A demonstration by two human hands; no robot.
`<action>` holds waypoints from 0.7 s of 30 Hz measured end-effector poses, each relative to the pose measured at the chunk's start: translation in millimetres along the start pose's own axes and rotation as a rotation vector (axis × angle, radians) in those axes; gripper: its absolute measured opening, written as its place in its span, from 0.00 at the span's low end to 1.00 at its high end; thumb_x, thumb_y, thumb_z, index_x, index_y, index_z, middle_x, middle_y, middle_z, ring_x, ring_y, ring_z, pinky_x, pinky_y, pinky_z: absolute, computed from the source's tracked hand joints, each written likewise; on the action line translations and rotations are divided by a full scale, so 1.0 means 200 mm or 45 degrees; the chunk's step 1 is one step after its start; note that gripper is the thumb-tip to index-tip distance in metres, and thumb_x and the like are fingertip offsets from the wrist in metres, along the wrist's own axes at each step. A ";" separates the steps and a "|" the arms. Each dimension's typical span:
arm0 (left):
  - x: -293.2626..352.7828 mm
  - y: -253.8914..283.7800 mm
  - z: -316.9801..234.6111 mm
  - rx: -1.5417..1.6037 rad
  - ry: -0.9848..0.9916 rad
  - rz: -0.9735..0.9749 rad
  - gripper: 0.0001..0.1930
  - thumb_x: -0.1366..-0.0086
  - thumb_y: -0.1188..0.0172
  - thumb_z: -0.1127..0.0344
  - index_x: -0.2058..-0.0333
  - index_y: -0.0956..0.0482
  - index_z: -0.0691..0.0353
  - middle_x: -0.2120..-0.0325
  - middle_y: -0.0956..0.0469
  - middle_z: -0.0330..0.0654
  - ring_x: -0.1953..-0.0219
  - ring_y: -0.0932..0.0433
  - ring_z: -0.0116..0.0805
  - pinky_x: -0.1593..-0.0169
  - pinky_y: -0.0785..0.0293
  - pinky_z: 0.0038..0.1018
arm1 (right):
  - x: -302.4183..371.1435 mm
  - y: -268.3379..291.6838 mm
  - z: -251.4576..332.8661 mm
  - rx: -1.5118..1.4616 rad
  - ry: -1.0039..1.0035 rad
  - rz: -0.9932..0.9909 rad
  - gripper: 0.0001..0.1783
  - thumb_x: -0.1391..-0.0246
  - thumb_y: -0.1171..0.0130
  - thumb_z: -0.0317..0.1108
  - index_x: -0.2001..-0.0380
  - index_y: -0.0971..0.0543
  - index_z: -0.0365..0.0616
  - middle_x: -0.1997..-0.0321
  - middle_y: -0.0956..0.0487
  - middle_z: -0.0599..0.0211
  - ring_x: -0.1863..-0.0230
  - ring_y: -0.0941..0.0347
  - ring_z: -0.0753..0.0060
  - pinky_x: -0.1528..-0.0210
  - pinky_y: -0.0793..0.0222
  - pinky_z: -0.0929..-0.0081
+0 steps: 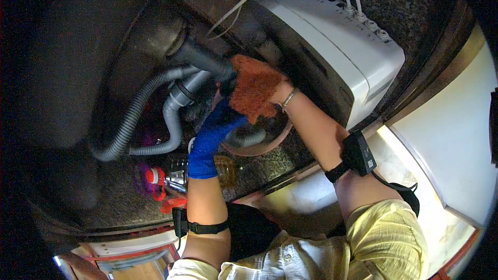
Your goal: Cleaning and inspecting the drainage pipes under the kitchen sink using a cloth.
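Observation:
My right hand, a bracelet at its wrist, is covered by a fuzzy reddish-brown cloth point(254, 89). This cloth presses against the end of a dark drain pipe point(205, 61) under a sink, and the fingers appear closed in it. My left hand point(222, 119) wears a long blue rubber glove and reaches up to the underside of the same pipe end. Its fingers are hidden behind the pipe and cloth. Below both hands stands a basin with a pinkish rim point(272, 148); a greyish shape inside it is unclear.
A grey corrugated hose point(127, 116) and a grey bent pipe point(172, 119) hang at the left. A white box-shaped appliance point(332, 41) with white tubes stands at the right. A clear bottle point(176, 179) with a red cap lies near the left forearm.

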State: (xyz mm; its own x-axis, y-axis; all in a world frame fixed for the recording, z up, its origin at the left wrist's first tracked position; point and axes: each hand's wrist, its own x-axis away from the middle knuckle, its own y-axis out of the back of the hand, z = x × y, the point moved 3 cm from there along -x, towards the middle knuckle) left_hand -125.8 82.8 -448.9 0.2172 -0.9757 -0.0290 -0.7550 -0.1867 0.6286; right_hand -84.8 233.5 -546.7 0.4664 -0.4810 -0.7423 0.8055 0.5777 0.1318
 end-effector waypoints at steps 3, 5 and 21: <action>0.00 -0.02 0.06 -0.135 0.030 0.077 0.22 0.48 0.44 0.63 0.55 0.34 0.65 0.57 0.31 0.44 0.54 0.33 0.34 0.51 0.38 0.26 | 0.01 0.01 0.04 -0.366 -0.120 0.015 0.17 0.57 0.50 0.28 0.60 0.32 0.44 0.60 0.29 0.63 0.56 0.35 0.70 0.52 0.41 0.77; 0.00 -0.02 0.10 -0.424 -0.039 0.032 0.22 0.49 0.43 0.60 0.56 0.33 0.64 0.59 0.29 0.44 0.55 0.31 0.36 0.52 0.37 0.27 | 0.02 0.01 0.06 -0.608 -0.204 0.024 0.17 0.58 0.50 0.28 0.60 0.32 0.44 0.61 0.29 0.63 0.56 0.35 0.70 0.52 0.41 0.77; -0.02 -0.17 0.07 -0.327 0.032 0.068 0.25 0.49 0.43 0.57 0.54 0.34 0.64 0.57 0.31 0.47 0.53 0.33 0.39 0.50 0.39 0.30 | 0.04 0.07 0.11 -0.855 -0.101 0.082 0.18 0.62 0.51 0.30 0.63 0.25 0.50 0.60 0.30 0.66 0.57 0.36 0.65 0.51 0.43 0.75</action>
State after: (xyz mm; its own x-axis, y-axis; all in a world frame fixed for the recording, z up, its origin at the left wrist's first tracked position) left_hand -110.2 91.7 -480.0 0.1989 -0.9796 0.0273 -0.5846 -0.0963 0.8056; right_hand -61.7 223.5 -536.0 0.5519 -0.4641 -0.6929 0.3854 0.8787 -0.2816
